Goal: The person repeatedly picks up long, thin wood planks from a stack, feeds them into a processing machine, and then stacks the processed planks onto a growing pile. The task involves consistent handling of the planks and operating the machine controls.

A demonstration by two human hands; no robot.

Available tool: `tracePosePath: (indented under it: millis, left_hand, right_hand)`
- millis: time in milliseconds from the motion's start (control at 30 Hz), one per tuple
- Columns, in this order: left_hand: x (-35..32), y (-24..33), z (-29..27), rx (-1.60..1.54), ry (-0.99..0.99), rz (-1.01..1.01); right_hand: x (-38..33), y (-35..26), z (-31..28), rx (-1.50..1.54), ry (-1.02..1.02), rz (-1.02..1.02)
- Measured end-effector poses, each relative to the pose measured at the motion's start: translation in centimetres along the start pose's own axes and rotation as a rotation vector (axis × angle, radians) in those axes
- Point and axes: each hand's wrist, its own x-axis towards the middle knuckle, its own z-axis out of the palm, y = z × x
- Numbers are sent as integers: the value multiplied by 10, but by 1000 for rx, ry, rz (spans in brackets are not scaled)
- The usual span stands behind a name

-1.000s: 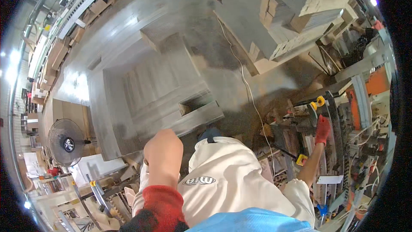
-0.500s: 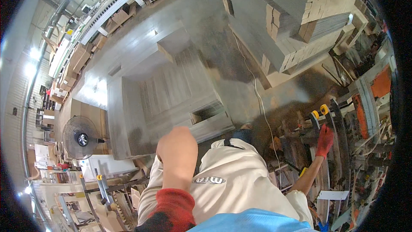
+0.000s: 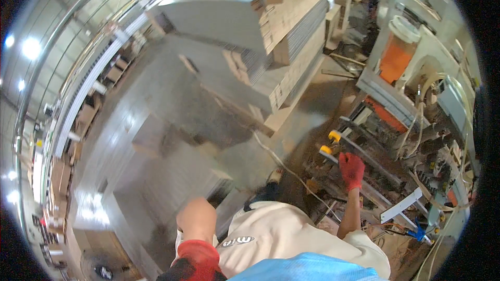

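My right hand (image 3: 352,169), in a red glove, is closed beside a pair of long metal bars (image 3: 376,193) on the machine at the right. Two yellow rounded ends (image 3: 334,136) stand just beyond its fingers. What the fingers hold, if anything, is hidden. My left arm is bent sharply, with the elbow pointing forward. My left hand (image 3: 194,266), in a red and black glove, is back against my body at the lower edge, its fingers out of sight.
Large stacks of grey board (image 3: 224,26) stand ahead, with a lower grey stack (image 3: 151,203) at the left. A pale cable (image 3: 291,173) crosses the floor. An orange bucket (image 3: 398,52) and loose hoses are at the right machine. A fan (image 3: 104,270) sits at the lower left.
The view has swung to the right, so the board stacks and floor shift left in it. My right hand appears further left, still by the metal bars. My left arm stays bent.
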Motion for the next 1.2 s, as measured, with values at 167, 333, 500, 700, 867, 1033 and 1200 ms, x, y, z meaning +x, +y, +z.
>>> tracePosePath:
  millis: [167,333,500,700,867,1033,1200]
  left_hand:
    - [36,-61,52,19,45,61]
    - [108,-190,145,137,13,-60]
    - [152,-407,267,456,-395,-500]
    - [138,-565,293,414,-653,-821]
    - [148,-572,275,55,-726,-922]
    - [114,-422,260,-201,-506,-963]
    - [69,-280,169,-376,-457,-1167]
  right_hand:
    - [8,-21,-3,67,62,1]
    - [11,-34,-10,45,14,90]
    - [7,-17,-5,-15,43,141]
    - [17,-20,10,-87,113,143]
    - [16,-41,-12,-1,113,148]
    - [2,-23,-6,-10,140,169]
    - [8,-37,-14,7,118,148]
